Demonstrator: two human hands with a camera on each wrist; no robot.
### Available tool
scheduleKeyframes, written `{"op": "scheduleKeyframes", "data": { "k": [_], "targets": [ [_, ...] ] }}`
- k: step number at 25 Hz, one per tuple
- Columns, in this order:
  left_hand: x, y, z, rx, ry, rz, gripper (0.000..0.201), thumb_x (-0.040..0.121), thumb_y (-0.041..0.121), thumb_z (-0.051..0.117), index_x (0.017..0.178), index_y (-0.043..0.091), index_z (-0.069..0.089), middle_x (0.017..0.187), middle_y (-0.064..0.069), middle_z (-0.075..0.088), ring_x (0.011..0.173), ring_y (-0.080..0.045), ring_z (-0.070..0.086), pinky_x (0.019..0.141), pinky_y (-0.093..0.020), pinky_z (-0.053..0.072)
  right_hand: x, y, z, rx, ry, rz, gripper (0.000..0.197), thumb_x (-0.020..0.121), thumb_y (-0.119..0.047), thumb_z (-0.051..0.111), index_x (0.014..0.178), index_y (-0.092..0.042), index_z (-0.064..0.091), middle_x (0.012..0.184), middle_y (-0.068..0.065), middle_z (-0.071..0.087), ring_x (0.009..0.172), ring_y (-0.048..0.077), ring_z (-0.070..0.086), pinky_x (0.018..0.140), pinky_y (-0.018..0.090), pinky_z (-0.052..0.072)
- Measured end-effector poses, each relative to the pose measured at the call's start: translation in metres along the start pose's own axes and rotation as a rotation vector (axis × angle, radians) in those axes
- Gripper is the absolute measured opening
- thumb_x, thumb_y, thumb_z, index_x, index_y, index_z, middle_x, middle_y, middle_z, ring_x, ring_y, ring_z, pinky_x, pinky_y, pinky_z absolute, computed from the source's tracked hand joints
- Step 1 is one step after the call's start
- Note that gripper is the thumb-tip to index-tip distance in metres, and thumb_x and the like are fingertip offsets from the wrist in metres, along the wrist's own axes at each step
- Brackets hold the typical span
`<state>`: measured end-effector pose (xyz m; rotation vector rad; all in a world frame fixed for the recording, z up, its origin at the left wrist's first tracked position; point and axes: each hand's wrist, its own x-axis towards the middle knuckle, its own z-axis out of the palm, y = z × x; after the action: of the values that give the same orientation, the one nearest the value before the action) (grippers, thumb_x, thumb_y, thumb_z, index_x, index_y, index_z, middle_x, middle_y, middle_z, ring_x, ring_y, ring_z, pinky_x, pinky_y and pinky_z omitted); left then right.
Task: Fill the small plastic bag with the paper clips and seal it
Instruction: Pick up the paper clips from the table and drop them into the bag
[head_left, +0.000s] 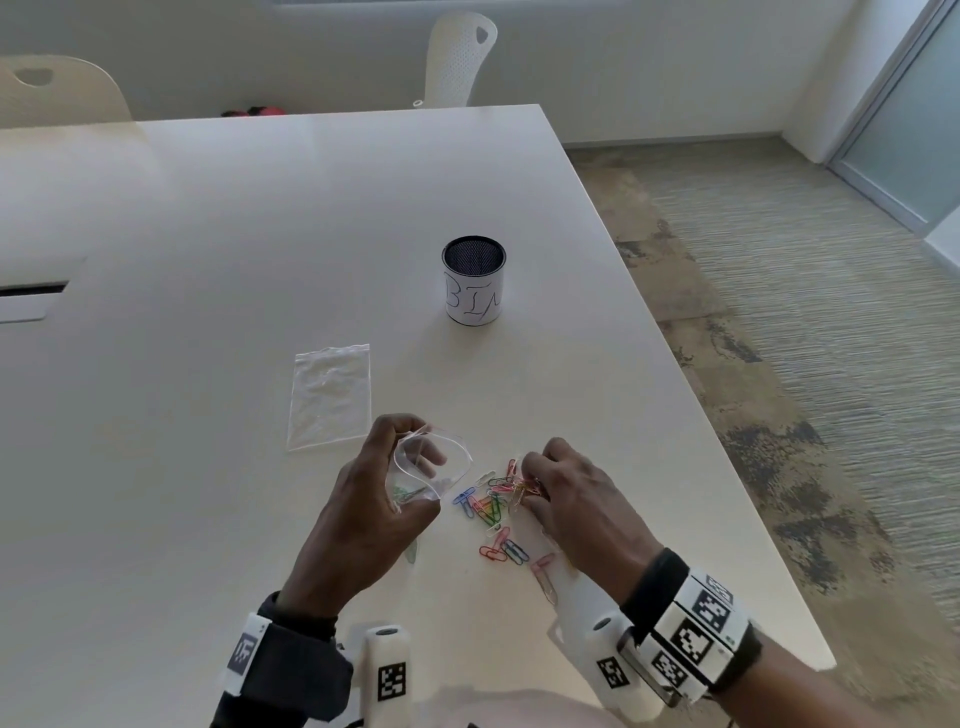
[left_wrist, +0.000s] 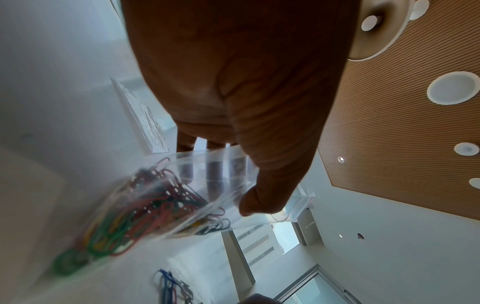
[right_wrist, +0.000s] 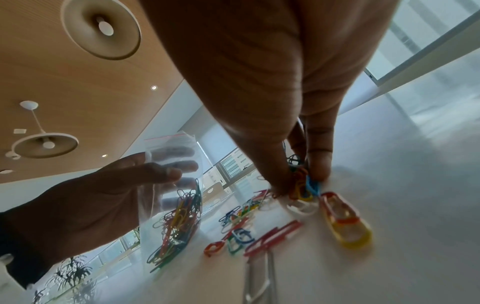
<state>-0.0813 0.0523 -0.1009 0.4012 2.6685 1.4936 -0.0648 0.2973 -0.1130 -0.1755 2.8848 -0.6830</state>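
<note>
My left hand (head_left: 384, 488) holds a small clear plastic bag (head_left: 431, 467) upright, thumb and fingers pinching its mouth wide. Coloured paper clips (left_wrist: 145, 207) lie bunched in the bag's bottom, which rests on the white table (head_left: 260, 234). More loose paper clips (head_left: 493, 512) are scattered on the table between my hands. My right hand (head_left: 540, 480) reaches down into the far side of that pile, thumb and fingertips pinching a few paper clips (right_wrist: 302, 185) against the table. The bag (right_wrist: 174, 185) stands just left of the pile.
A second, flat plastic bag (head_left: 331, 395) lies on the table behind my left hand. A white-wrapped mesh cup (head_left: 474, 280) stands further back. The table's right edge (head_left: 675, 364) runs close to my right hand, with carpet beyond. Two white chairs stand at the far side.
</note>
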Motion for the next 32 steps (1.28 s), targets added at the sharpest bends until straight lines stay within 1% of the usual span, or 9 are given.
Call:
{"op": "scheduleKeyframes", "data": {
  "k": [4,7,10,14,19,21,27,30,32],
  "targets": [
    [0.003,-0.002,0.0,-0.001,-0.002,0.01,0.058,0.087,0.004,0.082,0.124,0.034,0.049,0.11,0.016,0.071,0.106,-0.01,0.07,0.077,-0.021,0.058,0.007,0.003,-0.006,0.002,0.028,-0.023,0.015,0.102,-0.011,0.062,0.107,-0.014,0.076,0.104,0.0,0.066,0.087,0.016,0.066,0.074,0.018,0.048],
    [0.006,-0.003,0.0,-0.015,-0.01,0.02,0.059,0.087,0.005,0.083,0.125,0.034,0.048,0.11,0.017,0.07,0.107,-0.009,0.069,0.078,-0.016,0.057,0.012,0.007,-0.02,0.089,0.022,0.012,0.013,0.097,-0.013,0.072,0.106,-0.014,0.081,0.104,-0.001,0.075,0.086,0.01,0.068,0.076,0.014,0.055],
    [0.007,-0.005,0.0,-0.023,-0.022,0.017,0.061,0.086,0.004,0.083,0.124,0.036,0.048,0.11,0.018,0.07,0.107,-0.008,0.069,0.081,-0.011,0.055,0.017,0.014,-0.03,0.248,-0.007,0.066,0.009,0.09,-0.014,0.08,0.099,-0.015,0.083,0.093,-0.006,0.079,0.076,0.004,0.07,0.069,0.005,0.053],
    [0.007,-0.006,0.0,-0.022,-0.016,0.007,0.061,0.085,0.004,0.083,0.124,0.036,0.048,0.111,0.017,0.07,0.107,-0.006,0.068,0.081,-0.01,0.053,0.024,0.022,-0.042,0.43,-0.024,0.148,0.005,0.084,-0.012,0.085,0.087,-0.016,0.084,0.076,-0.001,0.08,0.069,0.005,0.072,0.066,0.016,0.058],
    [0.006,-0.004,0.001,-0.036,-0.027,-0.003,0.061,0.086,0.006,0.084,0.123,0.037,0.047,0.112,0.02,0.068,0.107,-0.002,0.067,0.079,-0.009,0.055,0.03,0.022,-0.041,0.366,-0.068,0.131,0.008,0.086,-0.011,0.084,0.092,-0.016,0.086,0.08,-0.004,0.081,0.074,0.007,0.075,0.07,0.017,0.06],
    [0.006,-0.004,0.0,-0.04,-0.028,-0.006,0.061,0.086,0.005,0.084,0.125,0.036,0.047,0.112,0.021,0.067,0.107,0.0,0.067,0.078,-0.007,0.053,0.03,0.017,-0.047,0.41,-0.053,0.114,0.009,0.086,-0.009,0.084,0.092,-0.015,0.086,0.08,-0.002,0.081,0.074,0.008,0.076,0.072,0.018,0.061],
    [0.004,-0.001,0.002,-0.048,-0.022,-0.022,0.061,0.086,0.007,0.085,0.124,0.036,0.048,0.111,0.02,0.068,0.107,-0.002,0.067,0.076,-0.008,0.055,0.028,-0.021,-0.083,0.678,0.024,-0.036,0.01,0.085,-0.005,0.083,0.094,-0.008,0.084,0.082,0.006,0.083,0.078,0.021,0.079,0.079,0.025,0.064],
    [0.003,0.0,0.002,-0.057,-0.017,-0.038,0.061,0.086,0.005,0.084,0.124,0.035,0.048,0.109,0.018,0.07,0.108,-0.001,0.067,0.075,-0.009,0.055,0.029,-0.044,-0.087,0.72,0.02,-0.125,0.011,0.086,-0.006,0.082,0.097,-0.009,0.084,0.084,0.005,0.083,0.08,0.023,0.08,0.081,0.029,0.065],
    [0.003,0.002,0.002,-0.066,-0.014,-0.047,0.06,0.085,0.001,0.082,0.123,0.034,0.049,0.107,0.017,0.071,0.104,-0.002,0.068,0.073,-0.01,0.055,0.031,-0.057,-0.083,0.697,0.03,-0.175,0.01,0.086,-0.007,0.083,0.095,-0.01,0.084,0.082,0.003,0.082,0.078,0.019,0.079,0.08,0.031,0.066]
  ]
}}
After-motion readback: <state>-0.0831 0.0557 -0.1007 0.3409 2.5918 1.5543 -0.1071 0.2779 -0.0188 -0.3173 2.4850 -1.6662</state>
